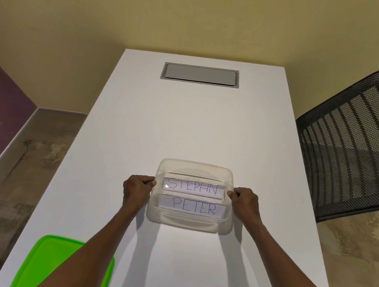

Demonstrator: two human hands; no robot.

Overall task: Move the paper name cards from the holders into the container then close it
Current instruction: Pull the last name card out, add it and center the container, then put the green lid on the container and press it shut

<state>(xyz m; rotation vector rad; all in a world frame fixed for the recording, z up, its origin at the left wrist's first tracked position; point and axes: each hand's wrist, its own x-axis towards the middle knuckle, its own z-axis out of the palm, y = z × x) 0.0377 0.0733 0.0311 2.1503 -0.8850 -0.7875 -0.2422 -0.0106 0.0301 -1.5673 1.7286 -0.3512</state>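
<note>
Green and bright at the bottom left, the lid (65, 268) lies flat on the near corner of the white table (185, 130), partly covered by the left forearm that crosses above it. It is well apart from the container, which is uncovered.

Both arms reach forward along the table to the clear plastic container (188, 221), which sits at mid-table. Left hand (135, 190) is on the container's left wall, fingers curled over the rim and gripping it. Right hand (245, 207) mirrors it on the right wall, fingers and thumb curled onto the rim. So both hands have a firm hold of the container, one on each side.

Inside the container, two clear holders stand with paper cards in them. Nearer one reads PETER (193, 206) in blue ink; behind it stands STEPHN (192, 186). Behind that one a thin white edge shows, too faint to read or identify.

Further up the table, a grey rectangular hatch (200, 74) is set flush into the far end. To the right stands a black mesh chair (365, 146), its back tilted, near the table's right edge. Yellow wall beyond, purple panel at left, mottled floor below.
</note>
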